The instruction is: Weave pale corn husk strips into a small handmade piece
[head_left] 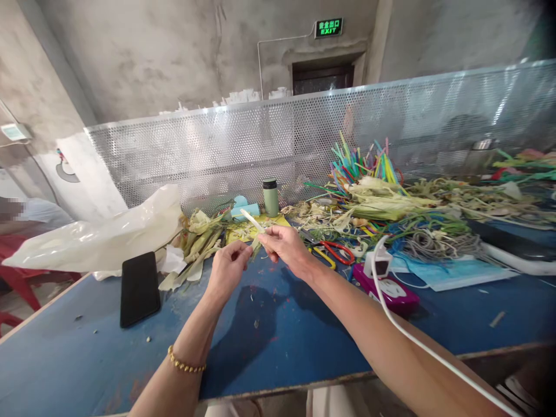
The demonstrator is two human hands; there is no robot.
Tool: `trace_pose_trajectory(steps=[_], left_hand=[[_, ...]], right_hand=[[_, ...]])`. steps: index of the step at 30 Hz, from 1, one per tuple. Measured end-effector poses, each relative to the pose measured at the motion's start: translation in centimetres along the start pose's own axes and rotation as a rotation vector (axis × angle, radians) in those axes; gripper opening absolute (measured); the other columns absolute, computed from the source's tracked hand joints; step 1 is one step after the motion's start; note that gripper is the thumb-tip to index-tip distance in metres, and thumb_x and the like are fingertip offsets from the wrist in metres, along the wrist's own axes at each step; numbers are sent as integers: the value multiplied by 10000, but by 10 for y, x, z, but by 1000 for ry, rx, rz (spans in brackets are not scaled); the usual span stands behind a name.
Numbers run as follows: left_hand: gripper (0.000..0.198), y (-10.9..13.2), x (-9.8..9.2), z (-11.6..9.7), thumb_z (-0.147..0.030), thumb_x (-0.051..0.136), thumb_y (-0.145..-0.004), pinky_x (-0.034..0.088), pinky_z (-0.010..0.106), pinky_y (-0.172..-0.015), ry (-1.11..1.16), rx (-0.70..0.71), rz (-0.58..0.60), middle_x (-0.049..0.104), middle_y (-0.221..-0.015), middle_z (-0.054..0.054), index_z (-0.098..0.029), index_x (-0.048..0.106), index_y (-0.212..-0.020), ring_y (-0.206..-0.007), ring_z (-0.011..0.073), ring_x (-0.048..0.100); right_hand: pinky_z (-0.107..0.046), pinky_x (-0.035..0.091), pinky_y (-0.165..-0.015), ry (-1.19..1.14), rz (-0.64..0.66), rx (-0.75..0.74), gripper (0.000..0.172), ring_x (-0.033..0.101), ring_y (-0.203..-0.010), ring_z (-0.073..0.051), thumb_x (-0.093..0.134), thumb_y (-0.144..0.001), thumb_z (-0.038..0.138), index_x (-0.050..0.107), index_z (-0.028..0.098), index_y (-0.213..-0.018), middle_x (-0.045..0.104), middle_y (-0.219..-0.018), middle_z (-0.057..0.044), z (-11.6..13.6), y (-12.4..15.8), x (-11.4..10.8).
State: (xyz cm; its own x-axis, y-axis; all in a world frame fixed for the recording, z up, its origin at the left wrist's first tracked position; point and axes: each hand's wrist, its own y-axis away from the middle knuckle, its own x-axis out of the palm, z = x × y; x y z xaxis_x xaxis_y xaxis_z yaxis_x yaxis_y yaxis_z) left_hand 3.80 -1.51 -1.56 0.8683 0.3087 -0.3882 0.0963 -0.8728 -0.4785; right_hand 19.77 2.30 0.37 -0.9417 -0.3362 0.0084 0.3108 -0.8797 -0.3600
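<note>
A: Status of the work?

B: Left hand (229, 263) and right hand (283, 243) are both pinched shut on one pale husk strip (253, 222) above the counter (269, 341) — loose husks (197, 246) lie left, an unstripped pile (391, 205) right.

A: Anything unclear?

B: The strip's lower end — fingers cover it.

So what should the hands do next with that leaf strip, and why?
Probably pull apart gently: the left hand and right hand both pinch one pale leaf strip above the blue table, so a slow tug may split it.
</note>
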Motion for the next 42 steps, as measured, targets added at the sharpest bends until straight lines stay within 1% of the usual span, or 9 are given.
trace_pose_trajectory(steps=[8,13,19,22,24,27,32,38,42], left_hand=[[295,3,-5,-12,-382,541,-816,308,257,-548,170,-55,76,460,-463,-39,-188,526,-595,-507,118,385],[276,0,-2,-4,-359,558,-789,293,257,-520,-68,-94,98,460,-468,-32,-181,554,-578,-489,121,398],[229,-2,4,2,-334,566,-804,426,284,-680,-108,15,-12,659,-875,50,-173,676,-926,-755,184,599],[367,2,7,0,-349,555,-831,434,365,-827,-214,97,-139,634,-1112,116,-187,628,-1152,-971,249,597],[339,5,8,-3,-328,549,-840,398,410,-903,-322,155,-211,605,-1203,138,-193,641,-1137,-1096,284,546],[198,7,9,-8,-293,505,-865,405,373,-849,-311,177,-126,667,-1022,104,-188,671,-881,-970,249,580],[329,7,19,-6,-369,439,-911,375,265,-603,75,40,84,598,-633,26,-174,565,-679,-594,143,513],[405,6,24,1,-462,577,-832,221,221,-475,293,-131,28,418,-536,-31,-160,496,-575,-494,77,326],[384,6,16,-7,-494,687,-735,184,209,-453,536,-239,98,402,-552,-47,-141,560,-654,-467,52,286]], right_hand=[[-187,318,-374,-41,-21,18,239,426,-393,-50,674,-767,363,560,153,-759,517,-533,54,1,0,-2],[-187,315,-374,-58,31,20,258,420,-387,-52,664,-775,386,570,146,-775,508,-508,57,-2,0,-1],[-182,315,-363,-4,48,14,277,430,-382,-52,662,-782,418,584,152,-788,513,-528,58,-9,1,4],[-184,326,-362,8,64,22,283,426,-375,-52,663,-780,427,587,154,-778,508,-526,60,-9,2,6],[-185,330,-363,1,60,32,284,421,-371,-51,666,-776,426,594,151,-788,504,-524,62,-9,3,6],[-182,326,-362,-23,74,32,292,419,-373,-49,674,-770,430,590,151,-792,498,-526,65,-9,4,7],[-178,327,-358,-66,93,32,281,410,-373,-51,669,-782,427,566,168,-821,481,-513,78,-10,6,10],[-174,331,-342,56,43,76,276,409,-353,-55,643,-811,412,556,172,-915,505,-508,75,-6,4,6],[-177,361,-372,124,48,51,274,449,-374,-61,674,-791,362,534,173,-931,544,-535,64,-3,-1,-2]])
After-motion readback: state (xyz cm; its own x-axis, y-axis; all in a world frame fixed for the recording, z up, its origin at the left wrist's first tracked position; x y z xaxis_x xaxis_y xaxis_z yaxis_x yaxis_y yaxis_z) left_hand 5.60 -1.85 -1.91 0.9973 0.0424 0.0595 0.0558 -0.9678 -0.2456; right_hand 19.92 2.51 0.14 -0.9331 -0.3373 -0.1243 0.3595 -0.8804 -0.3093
